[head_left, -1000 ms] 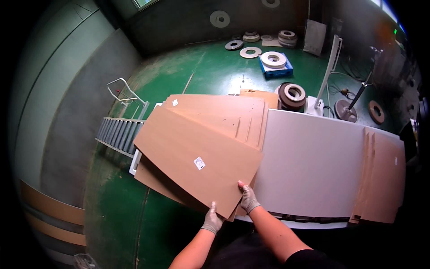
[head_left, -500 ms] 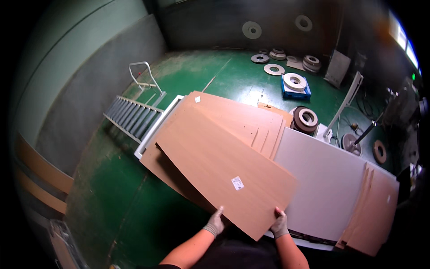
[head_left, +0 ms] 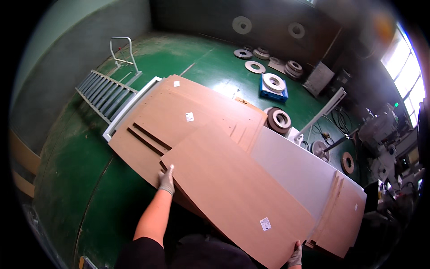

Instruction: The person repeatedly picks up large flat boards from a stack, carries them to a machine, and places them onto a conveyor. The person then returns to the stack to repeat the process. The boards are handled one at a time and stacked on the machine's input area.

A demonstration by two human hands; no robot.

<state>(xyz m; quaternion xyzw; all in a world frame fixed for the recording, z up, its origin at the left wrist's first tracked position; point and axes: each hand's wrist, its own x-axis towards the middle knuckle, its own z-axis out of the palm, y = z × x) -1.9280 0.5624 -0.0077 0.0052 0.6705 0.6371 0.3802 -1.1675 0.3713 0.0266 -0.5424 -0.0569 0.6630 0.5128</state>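
Left hand (head_left: 166, 180) in grey glove, clamped on brown board's (head_left: 233, 188) near-left corner, right hand (head_left: 295, 256) gripping its edge at 5 o'clock — grey table (head_left: 295, 168) beneath, tape rolls (head_left: 278, 119) at 1 o'clock.

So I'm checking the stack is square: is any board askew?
Yes. The top brown board, held by the left hand and right hand, lies angled across the boards beneath, its near end overhanging the white table.

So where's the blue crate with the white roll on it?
The blue crate sits on the green floor upper centre, just beyond the stacked brown boards.
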